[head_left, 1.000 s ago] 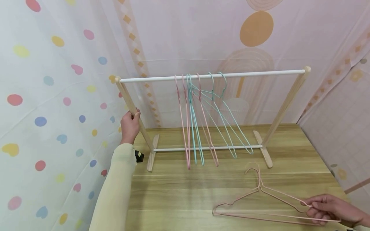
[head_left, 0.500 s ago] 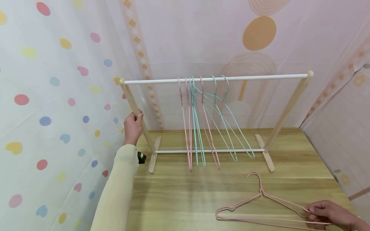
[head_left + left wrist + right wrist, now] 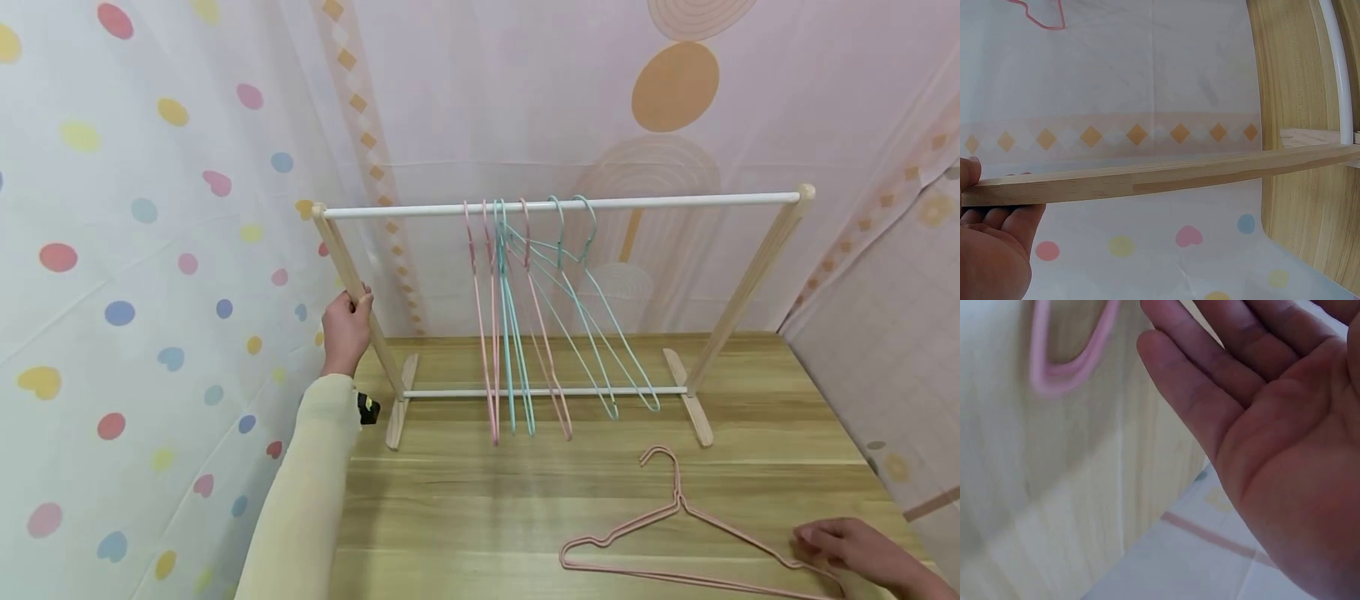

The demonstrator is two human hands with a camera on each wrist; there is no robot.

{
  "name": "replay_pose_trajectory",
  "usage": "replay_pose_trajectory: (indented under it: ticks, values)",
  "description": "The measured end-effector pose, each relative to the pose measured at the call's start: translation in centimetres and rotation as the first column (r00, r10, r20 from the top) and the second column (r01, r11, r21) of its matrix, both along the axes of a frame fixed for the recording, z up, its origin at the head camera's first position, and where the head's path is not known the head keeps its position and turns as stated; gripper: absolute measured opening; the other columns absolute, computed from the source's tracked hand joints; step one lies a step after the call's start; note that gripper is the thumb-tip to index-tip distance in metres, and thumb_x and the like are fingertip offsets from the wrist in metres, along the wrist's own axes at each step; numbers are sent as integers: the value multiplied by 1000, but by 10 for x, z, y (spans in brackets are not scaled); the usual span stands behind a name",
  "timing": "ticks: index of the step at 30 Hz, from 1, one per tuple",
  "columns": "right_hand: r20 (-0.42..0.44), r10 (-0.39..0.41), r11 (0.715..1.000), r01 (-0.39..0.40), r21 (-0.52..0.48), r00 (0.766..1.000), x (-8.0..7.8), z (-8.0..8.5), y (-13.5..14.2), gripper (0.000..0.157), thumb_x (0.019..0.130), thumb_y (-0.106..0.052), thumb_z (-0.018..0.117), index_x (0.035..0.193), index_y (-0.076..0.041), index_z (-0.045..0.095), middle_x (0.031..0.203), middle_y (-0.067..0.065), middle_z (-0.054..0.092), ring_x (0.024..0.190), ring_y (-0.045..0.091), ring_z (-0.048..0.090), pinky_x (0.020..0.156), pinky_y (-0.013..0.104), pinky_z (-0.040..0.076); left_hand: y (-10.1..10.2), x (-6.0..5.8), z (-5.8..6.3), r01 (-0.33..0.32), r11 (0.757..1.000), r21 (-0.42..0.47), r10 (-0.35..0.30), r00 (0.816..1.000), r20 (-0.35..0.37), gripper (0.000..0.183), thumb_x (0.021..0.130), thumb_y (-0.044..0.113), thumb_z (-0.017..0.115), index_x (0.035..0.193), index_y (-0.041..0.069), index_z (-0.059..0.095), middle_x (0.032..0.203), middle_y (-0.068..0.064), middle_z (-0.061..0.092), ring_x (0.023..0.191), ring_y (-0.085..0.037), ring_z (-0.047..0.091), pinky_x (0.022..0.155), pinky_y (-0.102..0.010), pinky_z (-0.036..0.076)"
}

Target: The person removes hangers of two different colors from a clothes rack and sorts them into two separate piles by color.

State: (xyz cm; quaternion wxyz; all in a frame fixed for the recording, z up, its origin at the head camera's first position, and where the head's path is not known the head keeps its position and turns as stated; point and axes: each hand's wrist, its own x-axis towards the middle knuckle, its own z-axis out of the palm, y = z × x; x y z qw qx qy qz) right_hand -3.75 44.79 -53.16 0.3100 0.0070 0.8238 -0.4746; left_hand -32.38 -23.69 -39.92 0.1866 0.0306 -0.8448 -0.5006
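My left hand (image 3: 347, 333) grips the left wooden post (image 3: 1147, 178) of a clothes rack; in the left wrist view the thumb lies above the post and the fingers below. On the table at the lower right lie pink wire hangers (image 3: 678, 500), apparently two nested, hooks pointing away. Beside their right end is my right hand (image 3: 855, 550), its fingers extended and holding nothing. The right wrist view shows the open palm (image 3: 1291, 450) apart from a pink hanger corner (image 3: 1038, 369). Pink hangers (image 3: 527, 221) and turquoise hangers (image 3: 592, 225) hang from the white top rail (image 3: 675, 202).
A lower white rail (image 3: 450, 393) joins the rack's wooden feet (image 3: 686, 396). Polka-dot cloth (image 3: 172, 250) walls off the left, patterned cloth (image 3: 465, 100) the back and right. The wooden table (image 3: 450, 508) extends in front of the rack.
My right hand has lowered the pink hangers flat onto the table and let go of them. The left hand stays on the post; the head view shifted slightly.
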Motion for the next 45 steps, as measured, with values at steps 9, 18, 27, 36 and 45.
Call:
replay_pose_trajectory:
  ticks: [9, 18, 27, 36, 45]
  values:
    - [-11, -3, 974, 1, -227, 1000, -11, 27, -22, 56, 109, -24, 32, 134, 26, 32, 128, 34, 52, 110, 22, 61, 88, 32, 50, 0, 1, 2, -14, 1000, 0, 14, 1000, -15, 31, 102, 25, 54, 117, 1, 65, 107, -19, 64, 89, -30, 56, 77, -44, 48]
    - [-122, 28, 885, -81, -459, 992, -14, 55, -48, 42, 109, -11, 24, 147, 6, 34, 134, -9, 56, 120, 14, 55, 94, 25, 45, 1, 4, 0, -13, 1000, -7, 12, 1000, -23, 33, 102, 27, 54, 117, 0, 65, 104, -19, 64, 87, -30, 56, 76, -45, 48]
    - [-276, 13, 759, -189, -623, 961, -20, 65, -77, 46, 107, 1, 13, 151, 5, 22, 148, 0, 43, 127, 24, 48, 99, 31, 42, 1, 6, 2, -18, 999, -29, 17, 1000, -24, 33, 102, 27, 53, 121, 3, 65, 108, -19, 65, 86, -30, 56, 74, -44, 47]
    - [-219, -28, 594, -160, -789, 975, -32, 80, -100, 49, 107, -2, 7, 151, 2, 27, 150, 6, 41, 130, 27, 45, 102, 36, 39, 2, 6, 4, -20, 999, -39, 20, 1000, -15, 33, 102, 28, 52, 120, 3, 65, 102, -19, 64, 83, -29, 54, 72, -42, 46]
    - [-235, -66, 519, -168, -838, 970, -45, 91, -122, 51, 107, -6, 4, 149, 1, 32, 148, 9, 43, 130, 29, 44, 101, 38, 39, 1, 3, 1, -20, 999, -31, 19, 1000, -8, 34, 102, 30, 52, 120, 4, 65, 105, -17, 64, 83, -26, 53, 72, -40, 46]
